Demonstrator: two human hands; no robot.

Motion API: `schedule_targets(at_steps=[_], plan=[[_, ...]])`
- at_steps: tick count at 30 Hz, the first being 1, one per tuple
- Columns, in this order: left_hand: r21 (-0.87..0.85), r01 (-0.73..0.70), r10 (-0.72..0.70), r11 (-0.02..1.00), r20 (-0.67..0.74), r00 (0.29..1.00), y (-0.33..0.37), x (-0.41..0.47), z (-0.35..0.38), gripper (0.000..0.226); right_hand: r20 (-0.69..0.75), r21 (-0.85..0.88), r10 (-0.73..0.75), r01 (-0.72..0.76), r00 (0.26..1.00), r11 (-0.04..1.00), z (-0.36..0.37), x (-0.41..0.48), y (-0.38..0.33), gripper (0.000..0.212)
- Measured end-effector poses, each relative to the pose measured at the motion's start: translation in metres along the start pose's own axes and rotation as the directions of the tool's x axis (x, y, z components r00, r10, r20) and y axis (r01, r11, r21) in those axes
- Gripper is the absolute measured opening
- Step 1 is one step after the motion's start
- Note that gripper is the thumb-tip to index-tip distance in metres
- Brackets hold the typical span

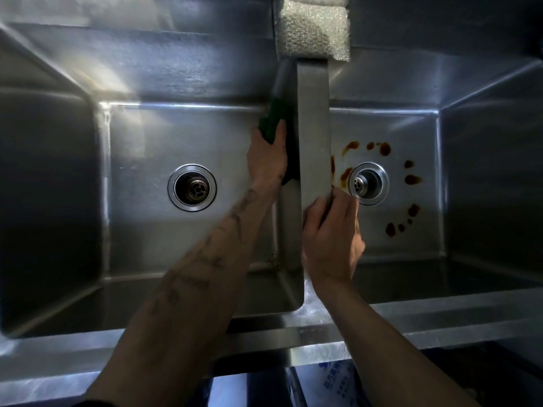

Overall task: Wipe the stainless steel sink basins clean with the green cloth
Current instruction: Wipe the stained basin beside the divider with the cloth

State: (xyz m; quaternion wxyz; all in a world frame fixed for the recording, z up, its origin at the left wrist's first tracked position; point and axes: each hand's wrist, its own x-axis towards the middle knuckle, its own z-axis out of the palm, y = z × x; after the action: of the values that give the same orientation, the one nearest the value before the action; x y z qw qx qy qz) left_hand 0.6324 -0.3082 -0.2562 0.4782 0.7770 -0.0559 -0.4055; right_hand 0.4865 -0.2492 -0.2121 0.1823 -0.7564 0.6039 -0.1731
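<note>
Two stainless steel basins lie below me, split by a steel divider (pixel 313 118). My left hand (pixel 266 160) presses the green cloth (pixel 274 118) against the right wall of the left basin (pixel 141 136), beside the divider, with fingers curled over the cloth. My right hand (pixel 330 239) grips the near part of the divider, fingers hooked over its edge into the right basin (pixel 411 248). Several brown stains (pixel 385 148) ring the right basin's drain (pixel 367 183). The left basin's floor around its drain (pixel 192 188) looks unstained.
A white foam block (pixel 314 27) sits on the back ledge above the divider. The sink's front rim (pixel 264 336) runs across the bottom, with a printed bag (pixel 332 383) below it.
</note>
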Motion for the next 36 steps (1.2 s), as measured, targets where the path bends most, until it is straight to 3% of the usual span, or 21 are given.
schedule_targets(at_steps=[2, 6, 11, 16, 21, 28, 36], plan=[[0.011, 0.0, 0.0, 1.0, -0.004, 1.0, 0.001, 0.005, -0.001, 0.049, 0.001, -0.006, 0.001, -0.001, 1.0, 1.0, 0.0, 0.0, -0.001, 0.018], [-0.026, -0.145, 0.144, 0.989, -0.049, 0.988, 0.013, 0.005, -0.002, 0.032, -0.043, -0.081, 0.021, -0.025, 0.999, 0.996, 0.0, 0.0, -0.001, 0.019], [0.001, -0.065, 0.065, 0.998, 0.034, 0.997, 0.018, 0.017, -0.002, 0.04, -0.033, -0.061, -0.012, 0.009, 0.999, 0.998, 0.001, 0.001, -0.001, 0.021], [-0.016, -0.16, 0.16, 0.987, -0.024, 0.987, 0.026, 0.017, -0.005, 0.026, -0.047, -0.098, 0.009, -0.014, 0.999, 0.995, 0.0, 0.0, -0.001, 0.019], [0.029, -0.086, 0.085, 0.996, 0.031, 0.996, 0.035, 0.028, -0.005, 0.039, -0.049, -0.068, -0.009, 0.005, 0.999, 0.998, -0.001, 0.0, -0.002, 0.02], [0.011, -0.15, 0.15, 0.989, -0.005, 0.989, 0.031, 0.048, 0.003, 0.034, -0.027, -0.158, 0.028, -0.032, 0.999, 0.987, 0.001, 0.0, -0.002, 0.022], [0.201, -0.137, 0.128, 0.97, 0.056, 0.99, 0.012, 0.097, 0.012, 0.054, -0.043, -0.134, 0.008, -0.014, 0.999, 0.991, 0.0, 0.0, -0.001, 0.021]])
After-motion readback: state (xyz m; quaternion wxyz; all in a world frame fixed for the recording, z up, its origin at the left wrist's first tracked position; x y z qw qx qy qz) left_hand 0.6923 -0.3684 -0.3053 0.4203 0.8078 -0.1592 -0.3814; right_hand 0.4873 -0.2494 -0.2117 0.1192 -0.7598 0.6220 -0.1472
